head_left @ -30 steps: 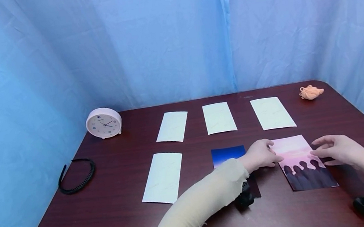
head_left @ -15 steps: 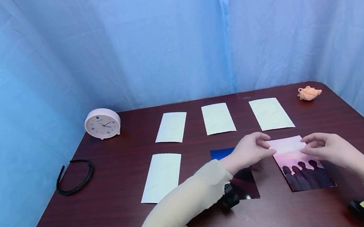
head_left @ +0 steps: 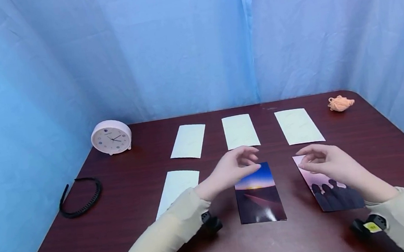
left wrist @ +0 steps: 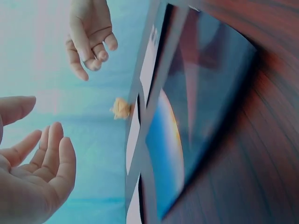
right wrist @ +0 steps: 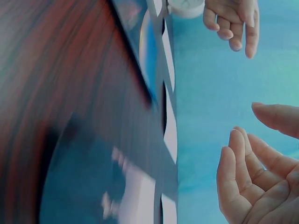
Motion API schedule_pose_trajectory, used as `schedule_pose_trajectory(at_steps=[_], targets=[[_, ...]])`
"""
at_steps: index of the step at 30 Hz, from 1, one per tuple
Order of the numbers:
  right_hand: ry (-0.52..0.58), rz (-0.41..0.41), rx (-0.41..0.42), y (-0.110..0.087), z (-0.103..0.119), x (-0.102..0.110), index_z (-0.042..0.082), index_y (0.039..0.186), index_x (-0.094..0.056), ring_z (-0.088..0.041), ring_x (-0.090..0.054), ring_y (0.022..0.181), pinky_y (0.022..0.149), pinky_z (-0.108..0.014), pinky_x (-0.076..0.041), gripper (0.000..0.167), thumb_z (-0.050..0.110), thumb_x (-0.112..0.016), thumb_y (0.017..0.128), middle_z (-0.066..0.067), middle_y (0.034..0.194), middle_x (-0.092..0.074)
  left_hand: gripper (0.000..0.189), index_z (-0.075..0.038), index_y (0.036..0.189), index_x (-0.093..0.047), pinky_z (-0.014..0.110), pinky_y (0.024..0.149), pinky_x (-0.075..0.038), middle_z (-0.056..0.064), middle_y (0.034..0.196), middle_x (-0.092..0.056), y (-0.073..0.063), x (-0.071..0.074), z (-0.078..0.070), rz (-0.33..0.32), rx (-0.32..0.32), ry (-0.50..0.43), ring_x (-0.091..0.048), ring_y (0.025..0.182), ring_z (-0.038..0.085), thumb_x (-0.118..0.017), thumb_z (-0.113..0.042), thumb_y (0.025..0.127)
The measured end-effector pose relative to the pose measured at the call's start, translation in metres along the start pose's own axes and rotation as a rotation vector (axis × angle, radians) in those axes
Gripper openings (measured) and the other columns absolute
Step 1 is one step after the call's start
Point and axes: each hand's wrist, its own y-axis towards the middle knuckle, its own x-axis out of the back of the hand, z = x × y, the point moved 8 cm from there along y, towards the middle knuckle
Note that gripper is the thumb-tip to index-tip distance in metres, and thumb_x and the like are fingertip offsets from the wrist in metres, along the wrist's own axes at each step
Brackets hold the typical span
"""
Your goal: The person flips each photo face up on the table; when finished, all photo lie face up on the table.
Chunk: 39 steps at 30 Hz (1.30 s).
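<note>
In the head view, my left hand (head_left: 230,168) hovers by the upper left of a glossy photo card (head_left: 259,202) showing a blue sky and low sun over dark ground. Its fingers bend loosely, with nothing between thumb and fingertips, as the left wrist view also shows. Above a pink-sky photo card (head_left: 336,196) with dark silhouetted figures is my right hand (head_left: 328,164), covering part of its right side. That hand's fingers are loosely bent and hold nothing in the right wrist view. Both photo cards lie face up on the table.
White blank-faced cards (head_left: 189,141) lie in a back row of three, and another white card (head_left: 178,186) sits front left, partly behind my left arm. A pink clock (head_left: 111,137), a black headband (head_left: 91,204) and peach yarn (head_left: 341,103) stand near the edges. Blue curtains surround the table.
My left hand has left the pink photo card's left edge and moved left, uncovering the sunset photo card. My right hand has shifted left over the pink card, which stays in place.
</note>
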Motion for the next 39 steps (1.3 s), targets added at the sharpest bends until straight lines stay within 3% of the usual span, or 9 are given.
schedule_pose_trajectory(at_steps=[9, 14, 21, 26, 30, 39], targets=[[0.095, 0.061, 0.095, 0.018, 0.039, -0.040, -0.002, 0.114, -0.061, -0.009, -0.063, 0.078, 0.067, -0.022, -0.050, 0.036, 0.017, -0.070, 0.085, -0.006, 0.087, -0.066, 0.037, -0.005, 0.122, -0.058, 0.024, 0.082, -0.051, 0.017, 0.108, -0.063, -0.040, 0.045, 0.014, -0.029, -0.065, 0.133, -0.062, 0.095, 0.020, -0.068, -0.011, 0.087], [0.120, 0.118, 0.140, 0.027, 0.054, -0.064, -0.002, 0.112, -0.062, -0.014, -0.064, 0.079, 0.069, -0.023, -0.051, 0.034, 0.015, -0.071, 0.084, -0.005, 0.086, -0.066, 0.039, -0.006, 0.123, -0.057, 0.036, 0.087, -0.050, 0.016, 0.112, -0.062, -0.067, 0.072, 0.030, -0.065, -0.045, 0.200, -0.061, 0.096, 0.020, -0.068, -0.014, 0.087], [0.110, 0.182, 0.207, 0.037, 0.075, -0.093, -0.002, 0.113, -0.061, -0.017, -0.063, 0.086, 0.071, -0.024, -0.051, 0.035, 0.013, -0.071, 0.083, -0.007, 0.091, -0.067, 0.049, -0.003, 0.130, -0.051, 0.049, 0.095, -0.046, 0.018, 0.124, -0.056, -0.095, 0.106, 0.051, -0.096, 0.024, 0.258, -0.059, 0.106, 0.031, -0.070, -0.011, 0.085], [0.153, 0.274, 0.202, 0.043, 0.088, -0.118, 0.000, 0.118, -0.059, -0.029, -0.061, 0.102, 0.086, -0.035, -0.053, 0.042, 0.021, -0.072, 0.083, -0.016, 0.108, -0.063, 0.064, -0.002, 0.135, -0.046, 0.050, 0.096, -0.045, 0.017, 0.129, -0.051, -0.116, 0.117, 0.065, -0.033, 0.077, 0.432, -0.054, 0.114, 0.034, -0.076, -0.017, 0.080], [0.123, 0.321, 0.192, 0.048, 0.096, -0.136, 0.003, 0.122, -0.057, -0.030, -0.057, 0.112, 0.093, -0.041, -0.049, 0.046, 0.026, -0.070, 0.085, -0.016, 0.119, -0.061, 0.080, -0.002, 0.139, -0.041, 0.050, 0.097, -0.044, 0.019, 0.135, -0.043, -0.128, 0.124, 0.075, 0.000, 0.123, 0.530, -0.048, 0.120, 0.035, -0.081, -0.023, 0.074], [0.042, 0.411, 0.211, 0.053, 0.121, -0.173, 0.005, 0.128, -0.053, -0.032, -0.051, 0.118, 0.098, -0.044, -0.044, 0.055, 0.027, -0.073, 0.082, -0.017, 0.126, -0.053, 0.113, 0.005, 0.147, -0.014, 0.059, 0.105, -0.028, 0.033, 0.142, -0.019, -0.142, 0.122, 0.090, 0.148, 0.269, 0.524, -0.024, 0.130, 0.047, -0.087, -0.023, 0.066]])
